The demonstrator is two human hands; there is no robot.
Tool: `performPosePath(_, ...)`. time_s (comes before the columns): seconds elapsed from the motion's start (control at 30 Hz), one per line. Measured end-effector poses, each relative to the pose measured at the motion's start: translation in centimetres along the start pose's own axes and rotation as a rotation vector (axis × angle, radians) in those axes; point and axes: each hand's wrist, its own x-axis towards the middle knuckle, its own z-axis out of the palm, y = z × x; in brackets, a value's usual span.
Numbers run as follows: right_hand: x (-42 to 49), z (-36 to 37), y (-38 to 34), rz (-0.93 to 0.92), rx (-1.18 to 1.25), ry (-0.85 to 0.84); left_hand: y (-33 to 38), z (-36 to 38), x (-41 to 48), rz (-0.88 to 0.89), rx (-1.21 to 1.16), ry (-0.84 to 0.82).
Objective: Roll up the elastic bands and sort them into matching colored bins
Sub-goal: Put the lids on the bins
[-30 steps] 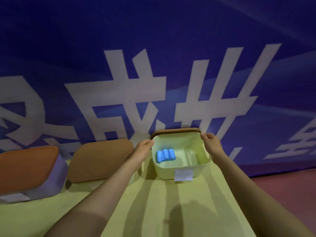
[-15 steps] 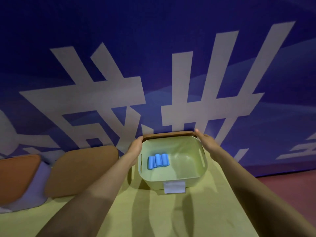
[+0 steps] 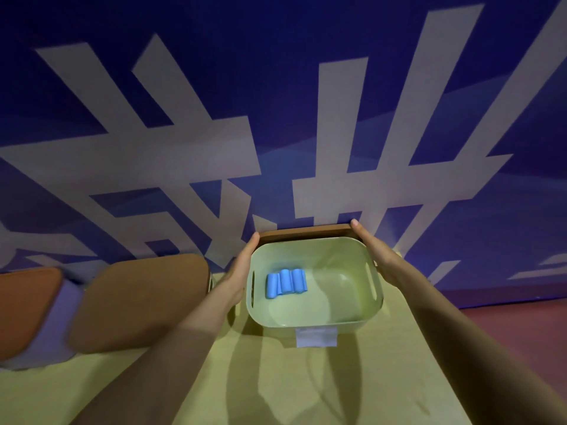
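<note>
A pale green bin stands open on the yellow table, with three rolled blue bands lying side by side on its floor near the left wall. A brown lid stands on edge just behind the bin's back rim. My left hand lies along the bin's left side, its straight fingers touching the lid's left end. Along the right side, my right hand has its straight fingertips on the lid's right end. Both thumbs are hidden.
A white label hangs on the bin's front. To the left stand two closed bins, one under a brown lid and a lavender one under an orange lid. A blue banner wall rises right behind. The table edge and red floor lie right.
My view has moved closer and to the right, looking more steeply into the green bin. Both hands have stayed at the lid's ends, sliding slightly further back along the bin's sides.
</note>
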Motion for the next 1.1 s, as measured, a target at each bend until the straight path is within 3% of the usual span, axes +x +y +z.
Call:
performPosePath(0.2, -2.1, -0.2, -1.9, -0.04, 0.03, 0.058, 3.7, 3.9, -5.9, 0.177, 0.062, 0.098)
performPosePath(0.4, -4.8, -0.3, -3.9, -0.195, 0.063, 0.037, 4.5, 2.2, -5.6, 0.311, 0.031, 0.11)
performPosePath(0.77, -8.6, -0.9, -0.8, -0.146, 0.266, -0.046, 1.8, 0.1, -8.2, 0.338, 0.04, 0.008)
performPosePath(1.1, -8.2, -0.2, 3.6, -0.15, 0.282, -0.035, -3.4, -1.2, -9.3, 0.193, 0.262, -0.039)
